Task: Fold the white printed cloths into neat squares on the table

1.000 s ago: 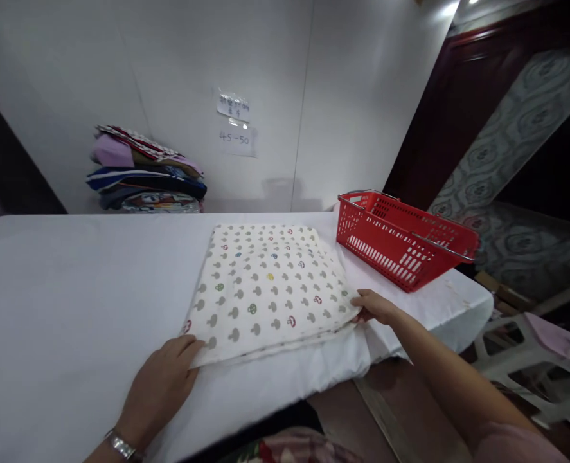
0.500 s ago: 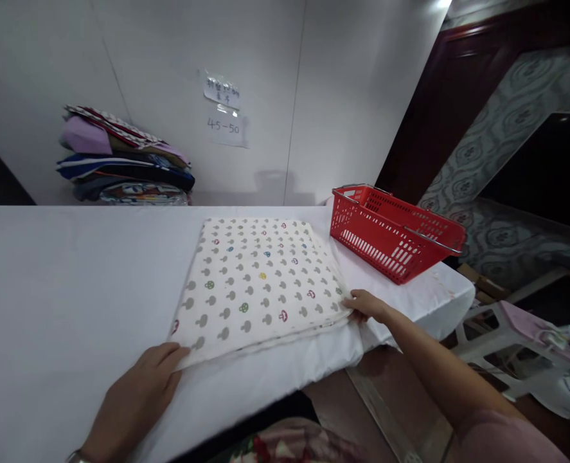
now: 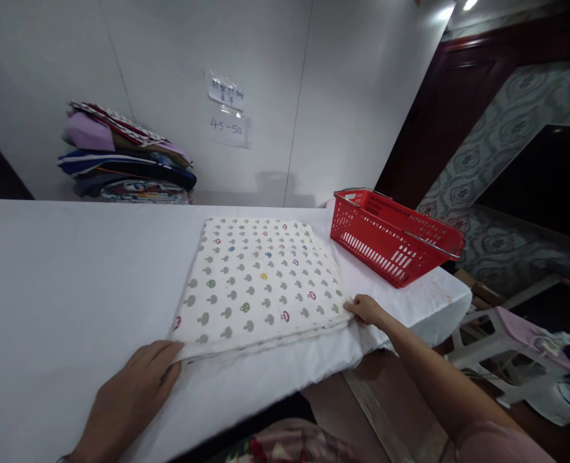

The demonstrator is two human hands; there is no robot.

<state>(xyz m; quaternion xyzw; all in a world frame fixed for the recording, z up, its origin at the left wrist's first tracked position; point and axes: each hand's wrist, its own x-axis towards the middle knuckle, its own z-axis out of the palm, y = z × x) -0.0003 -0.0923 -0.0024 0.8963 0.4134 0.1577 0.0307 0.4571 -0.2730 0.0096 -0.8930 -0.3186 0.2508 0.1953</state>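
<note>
A folded white cloth [image 3: 256, 283] printed with grey and coloured mushrooms lies flat on the white-covered table [image 3: 72, 276]. My left hand [image 3: 142, 379] is at its near left corner, thumb below and fingers above, pinching the edge. At the near right corner my right hand [image 3: 365, 310] grips the cloth between thumb and fingers, the fingertips partly hidden under it. Several layers show along the near edge between the two hands.
A red plastic basket [image 3: 391, 238] with metal handles stands at the table's right end. Folded fabrics [image 3: 125, 157] are piled at the back left against the wall. Paper signs [image 3: 227, 109] hang on the wall. A white and pink stool [image 3: 525, 341] is right of the table.
The cloth lies in nearly the same place, with both hands still at its near corners. My left hand has shifted slightly left, and the camera view has tilted a little.
</note>
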